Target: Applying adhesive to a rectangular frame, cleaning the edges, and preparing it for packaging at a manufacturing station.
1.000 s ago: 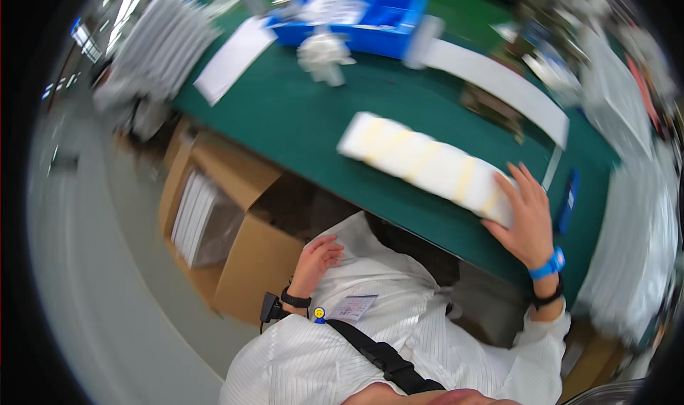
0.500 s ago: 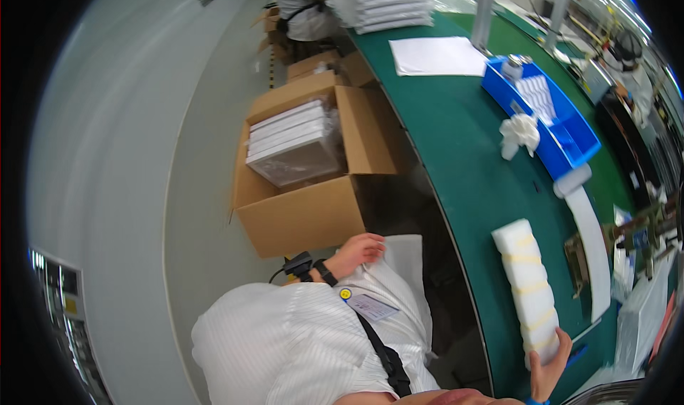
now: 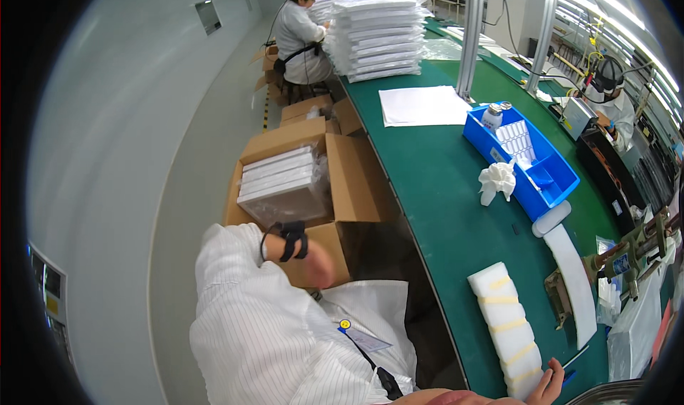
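Note:
My left hand [image 3: 320, 268] is smeared by motion in front of the near flap of an open cardboard box [image 3: 360, 184]; its fingers cannot be made out. A black strap and a small device sit on that wrist. At the lower right, my right hand [image 3: 547, 386] is beside the near end of a long white padded bundle [image 3: 504, 326] with pale yellow bands across it. The visible fingers are extended along its side, not wrapped round it. The bundle lies on the green table [image 3: 434, 241].
Wrapped white flat packs [image 3: 285, 184] stand in the box. A blue bin [image 3: 559, 184], crumpled white tissue [image 3: 497, 180], white sheets [image 3: 424, 107] and a metal hand press [image 3: 620, 262] are on the table. Beyond a tall stack of packs [image 3: 377, 38] sits a co-worker [image 3: 299, 34].
My left hand has moved left and away from my lap toward the box. The view has tilted up, showing more of the far end. My right hand stays by the bundle's near end.

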Demonstrator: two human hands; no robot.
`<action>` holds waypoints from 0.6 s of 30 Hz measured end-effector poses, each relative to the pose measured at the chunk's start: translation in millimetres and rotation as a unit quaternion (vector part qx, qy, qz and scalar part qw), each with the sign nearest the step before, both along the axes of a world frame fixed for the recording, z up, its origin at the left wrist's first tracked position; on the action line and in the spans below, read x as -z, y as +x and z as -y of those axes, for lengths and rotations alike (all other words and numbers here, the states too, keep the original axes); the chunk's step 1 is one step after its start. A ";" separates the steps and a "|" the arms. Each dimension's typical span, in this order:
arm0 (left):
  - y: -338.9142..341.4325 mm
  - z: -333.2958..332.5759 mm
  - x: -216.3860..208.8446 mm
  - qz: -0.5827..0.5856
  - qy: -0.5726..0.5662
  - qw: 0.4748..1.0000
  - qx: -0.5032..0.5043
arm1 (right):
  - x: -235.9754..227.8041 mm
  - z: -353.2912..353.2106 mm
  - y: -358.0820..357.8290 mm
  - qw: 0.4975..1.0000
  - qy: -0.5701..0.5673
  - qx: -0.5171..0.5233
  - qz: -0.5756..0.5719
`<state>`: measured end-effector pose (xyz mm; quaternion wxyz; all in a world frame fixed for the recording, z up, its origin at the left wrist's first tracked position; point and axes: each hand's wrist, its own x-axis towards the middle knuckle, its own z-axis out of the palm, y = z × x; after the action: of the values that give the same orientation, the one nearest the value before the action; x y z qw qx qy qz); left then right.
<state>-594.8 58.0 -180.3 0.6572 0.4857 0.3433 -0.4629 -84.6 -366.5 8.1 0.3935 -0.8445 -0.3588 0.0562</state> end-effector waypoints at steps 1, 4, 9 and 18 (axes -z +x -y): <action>-36.3 15.4 25.1 -0.077 -0.056 0.994 0.047 | -1.8 0.3 2.5 0.999 -0.015 -0.017 0.027; -83.0 53.6 46.0 -0.143 -0.096 0.982 0.078 | -0.3 2.1 6.8 0.996 -0.032 -0.026 0.075; -96.9 102.6 40.9 -0.155 -0.040 0.987 -0.003 | 4.8 -1.3 14.9 0.992 -0.015 -0.043 0.117; -97.2 125.8 49.8 -0.122 0.006 0.991 -0.057 | 11.3 -8.1 47.3 0.815 0.168 -0.274 0.482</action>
<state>-692.0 -67.9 -230.1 0.6331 0.4087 0.4509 -0.4784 -37.3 -358.4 -3.2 0.2740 -0.5515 -0.7228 -0.3137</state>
